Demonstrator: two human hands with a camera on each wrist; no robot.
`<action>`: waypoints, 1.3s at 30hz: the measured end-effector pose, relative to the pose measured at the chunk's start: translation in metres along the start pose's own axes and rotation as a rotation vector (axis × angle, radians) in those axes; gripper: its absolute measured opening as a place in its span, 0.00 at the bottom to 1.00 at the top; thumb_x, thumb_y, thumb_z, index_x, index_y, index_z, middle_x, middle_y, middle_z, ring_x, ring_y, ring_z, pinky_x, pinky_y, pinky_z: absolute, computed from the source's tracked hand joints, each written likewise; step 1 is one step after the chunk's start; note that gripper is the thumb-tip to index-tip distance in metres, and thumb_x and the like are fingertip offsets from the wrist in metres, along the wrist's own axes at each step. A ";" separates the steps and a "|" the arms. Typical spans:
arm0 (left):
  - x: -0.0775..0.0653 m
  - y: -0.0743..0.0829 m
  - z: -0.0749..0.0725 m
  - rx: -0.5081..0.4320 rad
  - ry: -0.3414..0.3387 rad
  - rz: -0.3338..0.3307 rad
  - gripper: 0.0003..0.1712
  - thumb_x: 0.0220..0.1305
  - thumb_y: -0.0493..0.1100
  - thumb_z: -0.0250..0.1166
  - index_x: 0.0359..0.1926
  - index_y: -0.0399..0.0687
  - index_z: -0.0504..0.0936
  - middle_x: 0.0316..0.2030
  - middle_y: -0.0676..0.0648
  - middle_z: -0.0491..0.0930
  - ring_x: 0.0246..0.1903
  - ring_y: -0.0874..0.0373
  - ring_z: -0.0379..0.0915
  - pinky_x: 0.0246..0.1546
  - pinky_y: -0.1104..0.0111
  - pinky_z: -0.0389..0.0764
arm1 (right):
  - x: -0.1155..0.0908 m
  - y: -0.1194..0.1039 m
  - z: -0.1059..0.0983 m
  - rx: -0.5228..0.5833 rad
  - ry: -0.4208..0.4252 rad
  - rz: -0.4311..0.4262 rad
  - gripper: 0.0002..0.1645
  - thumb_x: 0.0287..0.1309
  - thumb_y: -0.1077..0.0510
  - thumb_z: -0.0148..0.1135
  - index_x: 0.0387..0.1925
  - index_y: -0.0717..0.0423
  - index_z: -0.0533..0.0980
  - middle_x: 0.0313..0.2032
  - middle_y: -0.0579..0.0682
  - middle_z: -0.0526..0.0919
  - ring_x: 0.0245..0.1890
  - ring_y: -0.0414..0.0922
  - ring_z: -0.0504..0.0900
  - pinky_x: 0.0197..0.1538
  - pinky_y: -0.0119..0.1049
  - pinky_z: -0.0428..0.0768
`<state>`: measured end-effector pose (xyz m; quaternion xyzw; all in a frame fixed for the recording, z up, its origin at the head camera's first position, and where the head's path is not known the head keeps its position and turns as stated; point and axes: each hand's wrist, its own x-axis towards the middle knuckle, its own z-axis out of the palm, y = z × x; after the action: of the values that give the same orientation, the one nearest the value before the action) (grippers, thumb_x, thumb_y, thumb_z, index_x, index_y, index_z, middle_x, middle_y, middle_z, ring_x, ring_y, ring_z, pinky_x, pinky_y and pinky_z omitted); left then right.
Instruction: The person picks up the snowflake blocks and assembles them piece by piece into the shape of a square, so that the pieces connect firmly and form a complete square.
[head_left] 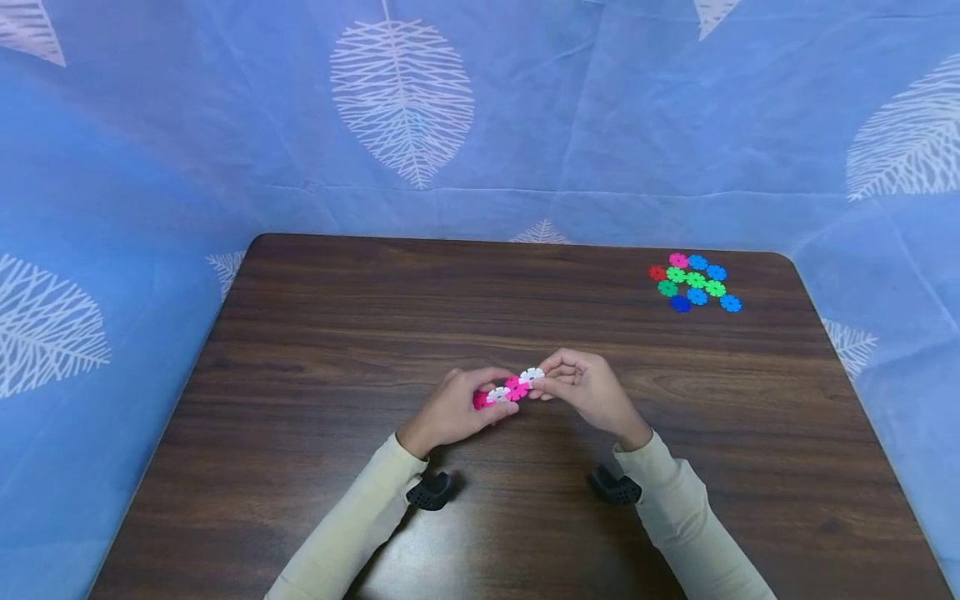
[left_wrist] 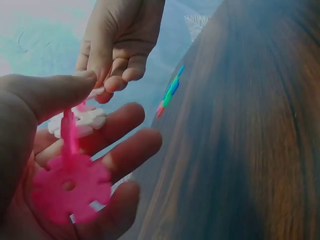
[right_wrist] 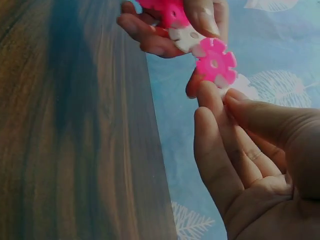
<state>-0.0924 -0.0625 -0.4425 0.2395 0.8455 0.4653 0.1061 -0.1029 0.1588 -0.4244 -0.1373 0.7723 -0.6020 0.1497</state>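
Observation:
A short chain of pink and white notched plastic discs [head_left: 516, 388] is held between both hands above the table. My left hand [head_left: 454, 410] grips its pink and white left part between thumb and fingers. In the left wrist view a pink disc [left_wrist: 71, 187] hangs nearest the camera, with a white disc [left_wrist: 82, 123] behind it. At the chain's other end, my right hand [head_left: 591, 392] pinches a white disc [head_left: 532, 376] with thumb and forefinger. The right wrist view shows a pink disc [right_wrist: 216, 62] just beyond those fingertips; the pinched white one is partly hidden.
On the brown wooden table [head_left: 337, 333], a flat cluster of green, blue, red and pink discs [head_left: 695, 280] lies near the far right corner. Blue cloth [head_left: 555, 108] with white leaf prints hangs behind the table. A black device [head_left: 431, 492] sits at each wrist.

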 end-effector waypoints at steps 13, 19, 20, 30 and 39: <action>0.012 0.000 0.027 -0.639 -0.041 -0.218 0.21 0.71 0.45 0.53 0.54 0.32 0.71 0.29 0.32 0.82 0.23 0.57 0.83 0.18 0.65 0.82 | 0.005 -0.013 -0.005 -0.147 -0.001 0.059 0.15 0.60 0.63 0.61 0.46 0.69 0.77 0.34 0.65 0.84 0.24 0.42 0.83 0.29 0.40 0.84; 0.016 0.009 0.043 -0.817 0.042 -0.282 0.25 0.73 0.50 0.48 0.51 0.28 0.69 0.21 0.47 0.76 0.17 0.62 0.78 0.14 0.70 0.80 | 0.010 -0.012 0.000 -0.214 0.024 0.048 0.14 0.61 0.61 0.60 0.47 0.65 0.79 0.29 0.62 0.85 0.25 0.51 0.82 0.28 0.39 0.82; 0.017 0.010 0.046 -0.836 0.061 -0.290 0.25 0.73 0.51 0.48 0.50 0.29 0.69 0.20 0.48 0.75 0.16 0.62 0.78 0.14 0.70 0.80 | 0.011 -0.011 0.001 -0.220 0.028 0.047 0.14 0.61 0.61 0.60 0.47 0.65 0.79 0.29 0.61 0.85 0.25 0.51 0.81 0.27 0.39 0.81; 0.011 0.003 0.053 -0.906 0.253 -0.387 0.21 0.74 0.49 0.46 0.44 0.31 0.70 0.19 0.52 0.71 0.10 0.65 0.68 0.09 0.72 0.75 | 0.015 -0.003 -0.016 -0.278 0.104 0.076 0.20 0.64 0.53 0.59 0.50 0.64 0.77 0.34 0.61 0.86 0.30 0.52 0.83 0.32 0.37 0.82; -0.005 -0.017 0.029 -0.982 0.418 -0.461 0.13 0.72 0.45 0.42 0.34 0.42 0.66 0.16 0.53 0.69 0.08 0.64 0.64 0.07 0.72 0.72 | 0.023 0.036 -0.096 -0.528 0.357 0.168 0.17 0.64 0.51 0.58 0.43 0.60 0.79 0.34 0.61 0.86 0.31 0.53 0.85 0.31 0.39 0.80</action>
<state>-0.0817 -0.0512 -0.4734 -0.1250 0.5640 0.8051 0.1342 -0.1636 0.2431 -0.4390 0.0004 0.9244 -0.3810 0.0201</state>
